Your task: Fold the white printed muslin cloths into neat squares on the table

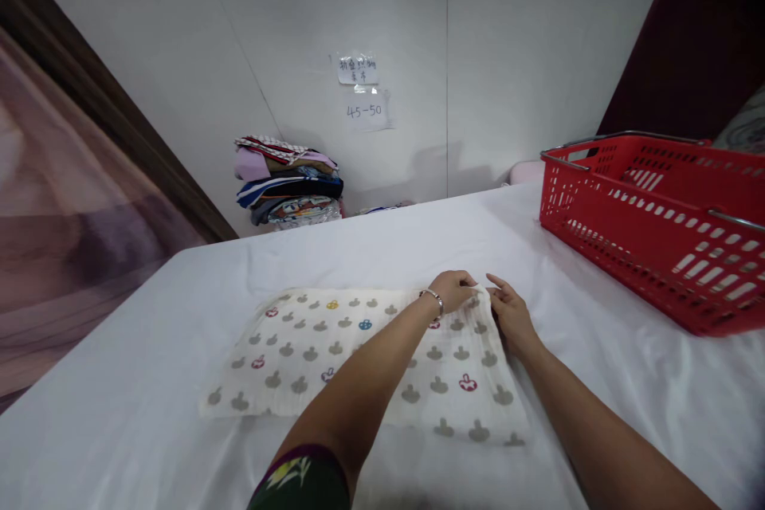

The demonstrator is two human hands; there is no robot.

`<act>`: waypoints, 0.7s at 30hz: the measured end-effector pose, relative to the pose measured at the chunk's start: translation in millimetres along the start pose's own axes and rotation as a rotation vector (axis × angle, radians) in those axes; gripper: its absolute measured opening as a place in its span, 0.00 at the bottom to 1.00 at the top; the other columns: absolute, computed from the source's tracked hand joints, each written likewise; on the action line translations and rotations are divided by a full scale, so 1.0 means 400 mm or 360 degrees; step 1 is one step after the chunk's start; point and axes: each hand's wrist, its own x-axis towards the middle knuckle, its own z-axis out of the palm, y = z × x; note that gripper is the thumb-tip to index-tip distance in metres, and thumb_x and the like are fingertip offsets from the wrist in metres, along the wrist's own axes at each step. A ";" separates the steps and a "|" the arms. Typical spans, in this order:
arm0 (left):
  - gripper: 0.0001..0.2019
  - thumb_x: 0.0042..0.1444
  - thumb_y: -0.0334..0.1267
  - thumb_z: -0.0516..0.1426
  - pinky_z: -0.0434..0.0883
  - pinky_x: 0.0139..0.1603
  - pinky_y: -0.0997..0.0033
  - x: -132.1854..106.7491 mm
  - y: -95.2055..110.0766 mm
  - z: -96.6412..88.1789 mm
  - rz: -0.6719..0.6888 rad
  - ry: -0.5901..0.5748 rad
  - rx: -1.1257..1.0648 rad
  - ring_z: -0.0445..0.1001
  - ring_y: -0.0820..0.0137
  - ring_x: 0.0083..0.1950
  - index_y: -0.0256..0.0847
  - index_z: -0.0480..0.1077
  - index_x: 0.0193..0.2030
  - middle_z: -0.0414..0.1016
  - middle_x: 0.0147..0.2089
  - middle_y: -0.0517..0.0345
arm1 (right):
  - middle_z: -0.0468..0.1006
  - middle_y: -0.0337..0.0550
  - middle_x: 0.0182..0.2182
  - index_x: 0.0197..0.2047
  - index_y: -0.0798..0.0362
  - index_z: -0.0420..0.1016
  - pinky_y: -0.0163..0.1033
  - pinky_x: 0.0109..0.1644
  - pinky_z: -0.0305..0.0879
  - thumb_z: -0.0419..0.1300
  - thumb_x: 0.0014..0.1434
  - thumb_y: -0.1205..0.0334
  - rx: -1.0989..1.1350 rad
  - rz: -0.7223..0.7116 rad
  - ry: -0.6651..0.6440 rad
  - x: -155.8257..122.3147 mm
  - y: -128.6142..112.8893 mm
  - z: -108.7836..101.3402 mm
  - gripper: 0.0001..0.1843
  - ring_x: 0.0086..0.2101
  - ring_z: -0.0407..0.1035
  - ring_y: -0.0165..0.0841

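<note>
Forearms low in the frame, reaching up from the bottom edge. Left hand (454, 291), bracelet at the wrist, fingers clenched on the upper right corner of a cream folded cloth (335, 358) printed with grey mushroom shapes. Right hand (511, 317) just beside it, touching the same corner; fingers half curled, grip or mere touch impossible to tell. Cloth lying flat at mid-frame on the white-sheeted bench (149, 382), long side running across. Judged light, soft and limp, probably layered gauze: no stiffness to lift by, likely to sag and fall open if taken at one point. Best held at corners or along a folded edge, two pinches set apart. Neither slippery nor fragile. Open bench left of and beyond the cloth; near bench edge out of view. Red plastic basket (657, 207) at right, well apart. Further back, stack of folded clothes (290, 179) against the white wall, paper notes (362, 88) above.
</note>
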 end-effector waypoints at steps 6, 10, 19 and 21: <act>0.08 0.51 0.35 0.56 0.67 0.44 0.72 0.007 0.030 0.012 -0.0057 0.0062 0.0229 0.71 0.70 0.40 0.40 0.72 0.37 0.75 0.38 0.59 | 0.76 0.39 0.30 0.55 0.46 0.64 0.37 0.28 0.65 0.63 0.46 0.48 -0.0011 0.0174 -0.0016 -0.007 -0.004 -0.009 0.33 0.26 0.69 0.32; 0.12 0.52 0.38 0.56 0.68 0.46 0.73 0.002 0.020 0.037 -0.0047 0.0089 0.0160 0.71 0.71 0.44 0.42 0.70 0.44 0.75 0.43 0.59 | 0.76 0.41 0.36 0.53 0.45 0.68 0.39 0.32 0.67 0.67 0.40 0.52 -0.0101 0.0191 0.0000 -0.004 0.003 -0.024 0.34 0.30 0.71 0.35; 0.15 0.54 0.39 0.55 0.60 0.58 0.65 -0.132 -0.089 -0.064 0.0198 0.0389 0.0593 0.66 0.66 0.54 0.41 0.68 0.49 0.71 0.51 0.54 | 0.75 0.50 0.40 0.50 0.41 0.71 0.38 0.28 0.65 0.67 0.40 0.53 -0.0336 0.0283 0.0179 -0.010 -0.012 -0.015 0.30 0.29 0.70 0.34; 0.16 0.53 0.40 0.56 0.58 0.59 0.62 -0.207 -0.133 -0.123 0.0104 0.0482 0.0761 0.65 0.65 0.56 0.41 0.68 0.49 0.70 0.52 0.53 | 0.75 0.50 0.40 0.50 0.42 0.72 0.37 0.28 0.65 0.66 0.40 0.53 -0.0451 0.0294 0.0206 -0.015 -0.022 -0.015 0.30 0.30 0.70 0.34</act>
